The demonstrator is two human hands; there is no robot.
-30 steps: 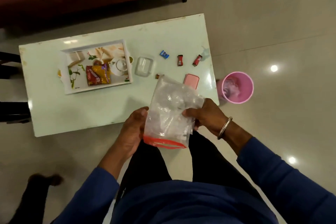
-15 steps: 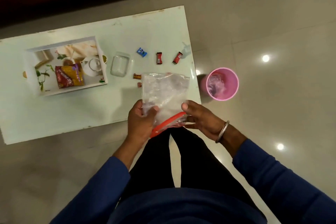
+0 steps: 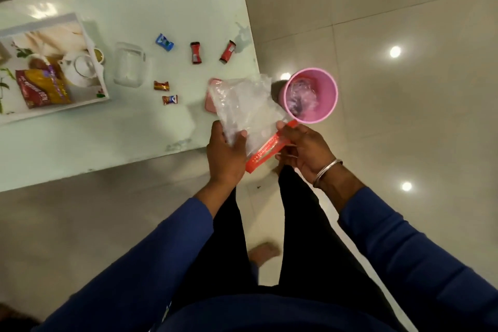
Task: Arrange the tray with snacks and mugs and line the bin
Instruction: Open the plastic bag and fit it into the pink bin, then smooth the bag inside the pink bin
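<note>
Bag (image 3: pixel 244 105) at frame centre, red rim now turned toward right hand (image 3: pixel 305 148), closer to bin (image 3: pixel 310 94) than before; pinched by left hand (image 3: pixel 225 151) too. Probably opening next. Tray (image 3: pixel 89 35) upper left.

- Pale green table (image 3: pixel 167 3): rectangular, worn edges.
- Pink flat object (image 3: pixel 209 100): on table, partly hidden.
- Glossy tiled floor (image 3: pixel 404 121): reflects ceiling lights.

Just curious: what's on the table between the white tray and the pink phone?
In the head view: a clear glass mug beside the tray, then two brown-wrapped candies before the phone.
</note>
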